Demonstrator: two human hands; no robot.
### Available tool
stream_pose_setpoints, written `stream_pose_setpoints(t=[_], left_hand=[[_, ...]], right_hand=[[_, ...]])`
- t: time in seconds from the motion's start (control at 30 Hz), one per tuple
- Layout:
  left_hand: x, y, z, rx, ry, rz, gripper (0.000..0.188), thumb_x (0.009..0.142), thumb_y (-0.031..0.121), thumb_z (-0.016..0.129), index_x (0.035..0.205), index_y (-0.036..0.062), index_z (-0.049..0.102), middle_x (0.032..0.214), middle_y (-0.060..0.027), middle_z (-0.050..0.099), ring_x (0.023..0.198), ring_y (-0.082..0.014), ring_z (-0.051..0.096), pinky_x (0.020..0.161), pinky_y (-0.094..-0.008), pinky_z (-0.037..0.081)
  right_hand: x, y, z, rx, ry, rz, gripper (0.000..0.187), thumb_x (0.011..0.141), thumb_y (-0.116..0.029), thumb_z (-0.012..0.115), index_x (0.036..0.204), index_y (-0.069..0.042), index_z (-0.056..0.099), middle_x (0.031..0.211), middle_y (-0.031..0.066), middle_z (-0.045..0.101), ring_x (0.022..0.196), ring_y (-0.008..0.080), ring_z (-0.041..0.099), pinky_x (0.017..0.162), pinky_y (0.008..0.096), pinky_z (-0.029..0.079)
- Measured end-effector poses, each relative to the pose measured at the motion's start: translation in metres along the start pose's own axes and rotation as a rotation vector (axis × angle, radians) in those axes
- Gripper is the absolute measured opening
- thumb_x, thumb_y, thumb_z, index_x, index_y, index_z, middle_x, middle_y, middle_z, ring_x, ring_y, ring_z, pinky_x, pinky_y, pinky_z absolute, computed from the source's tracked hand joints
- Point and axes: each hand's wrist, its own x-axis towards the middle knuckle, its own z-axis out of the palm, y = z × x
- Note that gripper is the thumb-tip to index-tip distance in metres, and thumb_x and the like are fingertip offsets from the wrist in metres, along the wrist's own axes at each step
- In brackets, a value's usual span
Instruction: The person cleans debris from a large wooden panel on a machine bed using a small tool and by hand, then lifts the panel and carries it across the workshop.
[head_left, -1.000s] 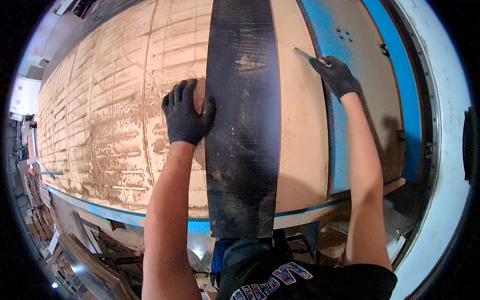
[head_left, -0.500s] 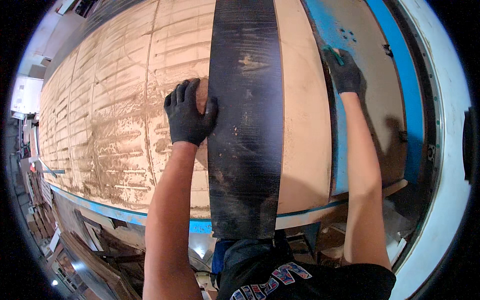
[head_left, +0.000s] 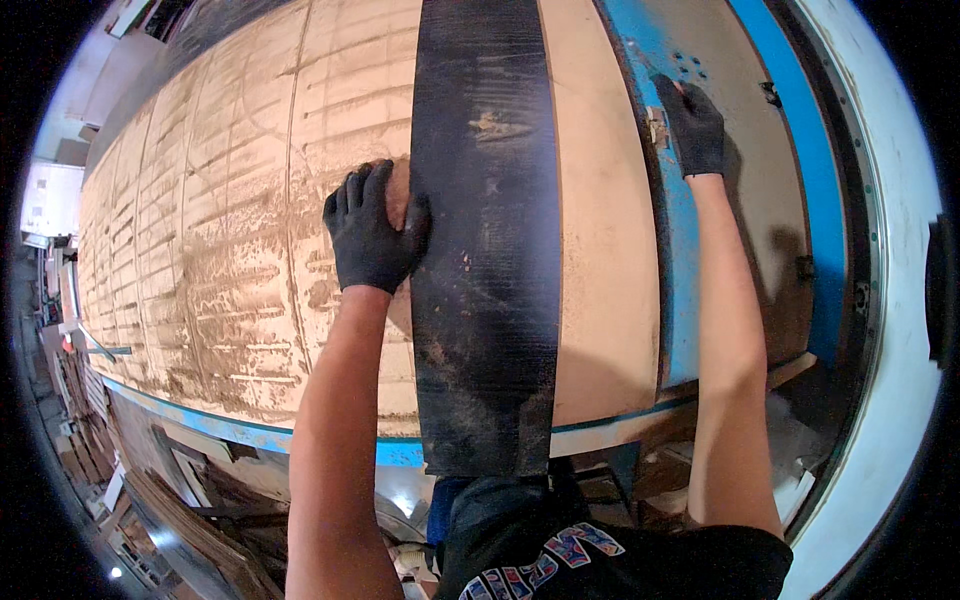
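A long dark board [head_left: 487,260] with wood grain runs away from my body across a pale worktop. My left hand [head_left: 372,225], in a black glove, lies at the board's left edge with its fingers spread. Between thumb and forefinger shows a brown piece [head_left: 399,195], mostly hidden under the glove. Farther right, my gloved right hand [head_left: 694,128] is over the blue-painted strip, its foremost fingers apart. A tiny reddish bit shows between them, too small to name. Beside that hand is a small pale fitting [head_left: 657,128]; several small dark round spots [head_left: 690,68] lie just beyond it.
The pale worktop [head_left: 230,220] left of the board is grooved and streaked with brown dust. A blue rail [head_left: 775,60] and a white curved machine edge [head_left: 895,300] bound the right side. Stacked boards [head_left: 170,525] stand low at the left.
My right hand has shifted slightly away from me, and the green piece at its fingers no longer shows. The pale fitting beside it has come into view. My left hand stays by the board.
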Motion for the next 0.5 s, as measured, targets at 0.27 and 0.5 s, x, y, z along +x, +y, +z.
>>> stream_pose_setpoints(t=[0.27, 0.5], left_hand=[[0.001, -0.001, 0.001, -0.005, -0.014, -0.011, 0.058, 0.083, 0.043, 0.061, 0.129, 0.0092, 0.05, 0.129, -0.0171, 0.052, 0.124, -0.0337, 0.045, 0.106, -0.0487, 0.028], [-0.001, -0.003, 0.002, -0.001, -0.004, -0.004, 0.055, 0.084, 0.041, 0.061, 0.128, 0.009, 0.051, 0.129, -0.0168, 0.053, 0.123, -0.0332, 0.046, 0.105, -0.0475, 0.029]], right_hand=[[0.018, -0.012, -0.001, -0.584, -0.386, 0.119, 0.049, 0.087, -0.047, 0.063, 0.1, -0.001, 0.069, 0.088, 0.0098, 0.068, 0.082, 0.0161, 0.06, 0.081, 0.0314, 0.046], [0.023, -0.007, -0.003, -0.516, -0.425, 0.038, 0.056, 0.086, -0.056, 0.058, 0.094, -0.002, 0.068, 0.078, 0.0159, 0.061, 0.073, 0.0222, 0.054, 0.076, 0.0356, 0.045]])
